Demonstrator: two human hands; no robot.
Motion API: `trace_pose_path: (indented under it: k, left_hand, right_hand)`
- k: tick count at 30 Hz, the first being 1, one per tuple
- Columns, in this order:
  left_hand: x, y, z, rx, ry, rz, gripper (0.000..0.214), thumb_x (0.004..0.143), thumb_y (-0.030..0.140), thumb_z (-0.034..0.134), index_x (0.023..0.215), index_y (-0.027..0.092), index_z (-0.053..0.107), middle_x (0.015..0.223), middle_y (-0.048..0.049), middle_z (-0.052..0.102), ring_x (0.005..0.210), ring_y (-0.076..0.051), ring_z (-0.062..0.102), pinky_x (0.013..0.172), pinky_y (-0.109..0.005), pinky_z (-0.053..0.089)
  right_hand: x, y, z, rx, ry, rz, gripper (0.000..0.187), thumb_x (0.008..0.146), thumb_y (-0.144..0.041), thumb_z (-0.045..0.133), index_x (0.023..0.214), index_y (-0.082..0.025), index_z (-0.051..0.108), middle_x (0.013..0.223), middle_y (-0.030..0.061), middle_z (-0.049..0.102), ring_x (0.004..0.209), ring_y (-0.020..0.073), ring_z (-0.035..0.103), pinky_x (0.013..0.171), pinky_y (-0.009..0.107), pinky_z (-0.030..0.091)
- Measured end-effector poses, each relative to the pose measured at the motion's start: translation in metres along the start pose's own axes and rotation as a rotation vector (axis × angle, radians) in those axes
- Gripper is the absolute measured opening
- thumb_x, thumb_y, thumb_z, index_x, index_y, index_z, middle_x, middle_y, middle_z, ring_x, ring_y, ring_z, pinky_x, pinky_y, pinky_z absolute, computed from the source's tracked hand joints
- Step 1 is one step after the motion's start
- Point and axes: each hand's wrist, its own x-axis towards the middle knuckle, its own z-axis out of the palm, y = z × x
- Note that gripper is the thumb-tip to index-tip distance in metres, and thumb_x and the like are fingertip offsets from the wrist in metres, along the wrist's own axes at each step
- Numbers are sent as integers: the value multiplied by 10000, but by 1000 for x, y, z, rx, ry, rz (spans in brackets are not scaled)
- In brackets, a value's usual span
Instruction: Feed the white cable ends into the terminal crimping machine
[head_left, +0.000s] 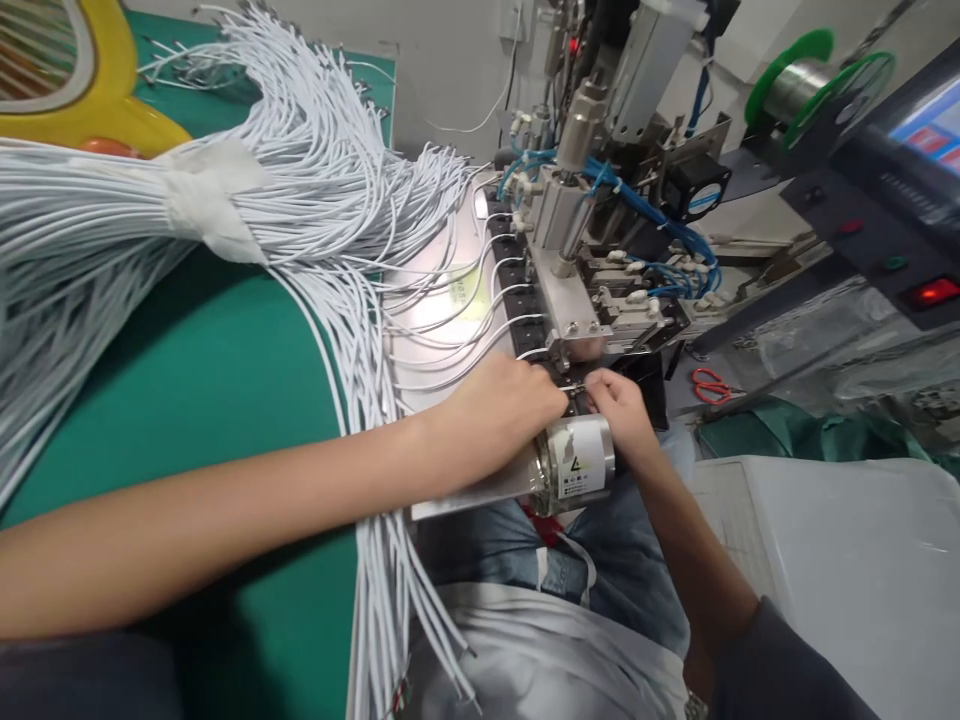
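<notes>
My left hand (510, 408) is closed over the near end of a row of black fixtures (517, 290) on the machine, its fingertips around the end of a white cable. Facing it, my right hand (616, 405) pinches at the tip of that same cable, where a small metallic part shows. Several white cables (469, 345) curve from the bundle into the fixtures, one beside another. Just below my hands sits a clear round jar (577, 465) with a white label; its contents are hard to make out.
A thick bundle of white cables (315, 190), wrapped with white material, lies across the green table (225, 350). Pneumatic cylinders (562, 210) with blue tubes rise behind the fixtures. At right are a solder wire spool (806, 88), a control panel (892, 220) and red-handled scissors (711, 386).
</notes>
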Motion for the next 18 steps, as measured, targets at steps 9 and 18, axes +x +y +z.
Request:
trace_pose_path:
  k: [9,18]
  left_hand:
    - [-1,3,-3,178,-78,-186,279,824,-10,427,821,110,679,791,-117,663,700,-176,606,535,-256,307]
    - [0,-1,4,142,16,-159,272,870,52,436,932,140,685,762,-93,668,708,-170,597,605,-267,330]
  right_hand:
    - [-135,-27,52,-44,-205,-120,117,822,-244,541,801,-195,646,672,12,623,599,131,552,565,245,414]
    - [-141,-18,116,575,-677,520,314,781,-475,572,743,-167,618,505,-45,500,340,54,384,299,181,271]
